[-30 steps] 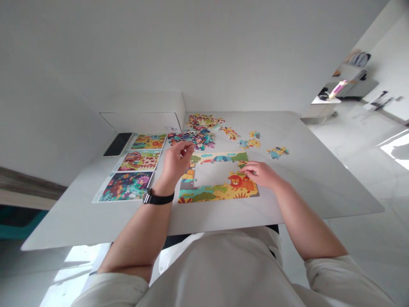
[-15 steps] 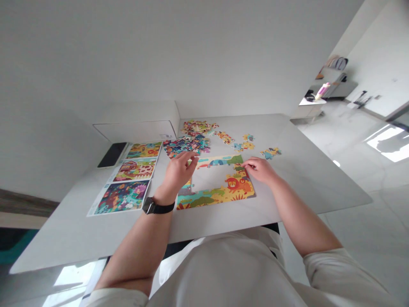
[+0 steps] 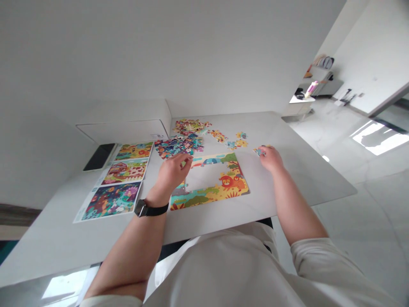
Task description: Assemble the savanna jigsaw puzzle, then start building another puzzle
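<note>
The partly assembled jigsaw puzzle (image 3: 220,192) lies flat on the worktop (image 3: 306,175) before the person, a lion-and-tree border around an unfilled middle. The left hand (image 3: 173,171) is over its upper left corner and hides much of that side; its fingers curl narrowly together, and whether they pinch a piece I cannot tell. Beyond the puzzle's right edge, the right hand (image 3: 271,160) is at a small piece cluster (image 3: 256,151), partly covering it; its fingers are bent close, their grip unclear. Loose joined pieces (image 3: 236,144) lie behind the puzzle, with a dark pile (image 3: 179,146) just beyond the left hand and a yellowish pile (image 3: 189,125) farther back. To the left are a sheet of three printed scenes (image 3: 125,171) and a phone (image 3: 99,157). A white box (image 3: 123,131) stands behind them, against the wall (image 3: 217,55)
</note>
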The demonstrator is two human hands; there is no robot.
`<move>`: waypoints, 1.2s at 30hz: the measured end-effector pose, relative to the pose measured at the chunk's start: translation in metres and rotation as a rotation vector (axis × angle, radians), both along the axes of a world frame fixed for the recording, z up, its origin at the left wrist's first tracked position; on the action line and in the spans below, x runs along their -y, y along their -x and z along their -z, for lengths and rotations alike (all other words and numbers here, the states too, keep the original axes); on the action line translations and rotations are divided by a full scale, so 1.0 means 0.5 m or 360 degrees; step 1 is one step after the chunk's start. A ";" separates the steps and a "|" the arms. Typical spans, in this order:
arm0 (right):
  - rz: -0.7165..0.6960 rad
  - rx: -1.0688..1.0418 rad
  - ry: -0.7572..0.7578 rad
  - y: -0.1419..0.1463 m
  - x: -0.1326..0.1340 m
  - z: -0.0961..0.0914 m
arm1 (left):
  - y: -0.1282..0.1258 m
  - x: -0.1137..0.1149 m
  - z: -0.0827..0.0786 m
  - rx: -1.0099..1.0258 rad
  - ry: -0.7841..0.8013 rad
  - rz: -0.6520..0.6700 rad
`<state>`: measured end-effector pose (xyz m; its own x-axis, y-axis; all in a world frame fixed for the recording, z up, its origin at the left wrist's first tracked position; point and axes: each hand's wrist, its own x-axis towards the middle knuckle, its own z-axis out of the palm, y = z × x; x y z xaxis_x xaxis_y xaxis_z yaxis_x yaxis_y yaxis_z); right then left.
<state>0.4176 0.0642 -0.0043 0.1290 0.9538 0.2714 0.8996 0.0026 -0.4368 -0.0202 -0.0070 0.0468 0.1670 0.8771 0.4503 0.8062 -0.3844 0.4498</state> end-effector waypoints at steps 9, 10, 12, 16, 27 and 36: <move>0.0171 0.0054 0.0273 -0.048 -0.016 0.014 | 0.008 -0.002 0.000 0.0046 -0.0032 -0.0114; 0.0165 0.0076 0.0280 -0.050 -0.016 0.017 | 0.008 -0.002 -0.001 0.0039 -0.0031 -0.0111; 0.0130 0.0093 0.0267 -0.053 -0.017 0.020 | 0.007 -0.001 -0.001 0.0029 -0.0028 -0.0109; 0.0024 0.0032 0.0253 -0.051 -0.014 0.015 | 0.006 -0.001 -0.001 0.0039 -0.0004 -0.0084; 0.0132 0.0236 0.0201 -0.019 -0.009 0.025 | 0.005 -0.001 0.002 0.0031 0.0007 -0.0101; -0.0154 -0.0218 0.0183 0.015 0.005 0.009 | 0.008 -0.002 0.006 0.0039 0.0038 -0.0136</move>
<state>0.4103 0.0616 -0.0088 0.0632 0.9873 0.1460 0.8298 0.0293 -0.5573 -0.0244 -0.0061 0.0440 0.0801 0.8981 0.4324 0.8242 -0.3036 0.4780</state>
